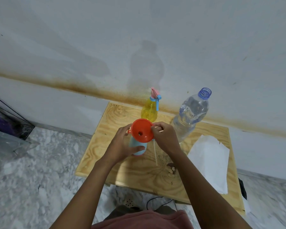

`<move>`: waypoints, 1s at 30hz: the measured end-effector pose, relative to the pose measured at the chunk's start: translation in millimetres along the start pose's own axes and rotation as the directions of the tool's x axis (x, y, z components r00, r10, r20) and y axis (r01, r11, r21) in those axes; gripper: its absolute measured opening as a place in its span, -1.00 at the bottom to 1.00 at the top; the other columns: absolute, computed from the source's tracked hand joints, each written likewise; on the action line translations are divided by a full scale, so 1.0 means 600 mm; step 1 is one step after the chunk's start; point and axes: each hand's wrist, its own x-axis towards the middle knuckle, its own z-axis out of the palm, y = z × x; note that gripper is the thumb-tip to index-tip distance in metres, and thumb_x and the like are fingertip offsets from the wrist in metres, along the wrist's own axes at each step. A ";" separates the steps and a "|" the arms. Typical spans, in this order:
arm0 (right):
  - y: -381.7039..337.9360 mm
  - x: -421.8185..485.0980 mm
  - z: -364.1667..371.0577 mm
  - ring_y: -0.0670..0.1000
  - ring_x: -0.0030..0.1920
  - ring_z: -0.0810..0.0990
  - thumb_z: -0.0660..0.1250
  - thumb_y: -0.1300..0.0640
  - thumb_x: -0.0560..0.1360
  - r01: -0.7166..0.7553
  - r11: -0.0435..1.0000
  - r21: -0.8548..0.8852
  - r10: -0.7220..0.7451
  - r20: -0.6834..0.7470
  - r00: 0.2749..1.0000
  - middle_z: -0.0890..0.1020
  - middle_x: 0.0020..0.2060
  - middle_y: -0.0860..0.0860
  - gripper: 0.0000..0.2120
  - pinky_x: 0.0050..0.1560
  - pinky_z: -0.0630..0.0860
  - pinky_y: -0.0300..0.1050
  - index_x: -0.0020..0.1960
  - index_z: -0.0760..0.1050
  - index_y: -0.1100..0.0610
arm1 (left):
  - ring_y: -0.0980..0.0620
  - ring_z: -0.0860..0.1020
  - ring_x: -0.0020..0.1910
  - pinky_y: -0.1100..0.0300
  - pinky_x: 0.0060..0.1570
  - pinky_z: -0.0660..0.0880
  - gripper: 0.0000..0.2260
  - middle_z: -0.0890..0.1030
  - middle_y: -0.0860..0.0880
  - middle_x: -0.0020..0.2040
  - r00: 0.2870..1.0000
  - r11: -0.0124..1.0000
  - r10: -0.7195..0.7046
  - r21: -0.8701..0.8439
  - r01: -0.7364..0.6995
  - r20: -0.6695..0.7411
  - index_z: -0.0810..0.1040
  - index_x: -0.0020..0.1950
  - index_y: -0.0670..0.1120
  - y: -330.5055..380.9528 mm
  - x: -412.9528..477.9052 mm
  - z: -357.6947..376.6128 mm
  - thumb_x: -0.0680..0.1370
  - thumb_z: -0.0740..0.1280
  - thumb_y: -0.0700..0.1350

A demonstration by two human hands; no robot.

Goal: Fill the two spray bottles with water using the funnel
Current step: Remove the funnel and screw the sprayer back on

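Note:
An orange funnel (142,130) sits on top of a light blue spray bottle (137,148) near the middle of the small wooden table (135,169). My left hand (122,144) wraps around the blue bottle's body. My right hand (165,138) pinches the funnel's right rim. A white dip tube (155,153) lies on the table just right of the blue bottle; its spray head is hidden under my right hand. Behind stands a yellow spray bottle (149,111) with its pink and blue spray head on. An uncapped clear water bottle (191,113) stands at the back right.
A white cloth or paper (210,161) lies on the table's right side. The table stands against a stained white wall on a marble floor. A dark bin or bag (7,118) sits on the floor at the far left. A black cable (157,201) runs beneath the table's near edge.

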 end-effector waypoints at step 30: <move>0.194 -0.054 -0.050 -0.04 -0.04 0.58 0.27 0.13 0.53 -0.387 0.906 -0.169 0.360 -0.172 0.917 0.65 0.00 -0.08 -0.85 -0.10 0.45 -0.12 0.08 0.52 0.00 | 0.14 0.54 0.09 0.13 0.04 0.55 -0.64 0.59 0.12 0.16 0.995 0.989 -0.093 -0.120 0.088 -0.039 0.54 0.13 0.15 -0.015 0.027 0.039 0.41 0.56 -0.07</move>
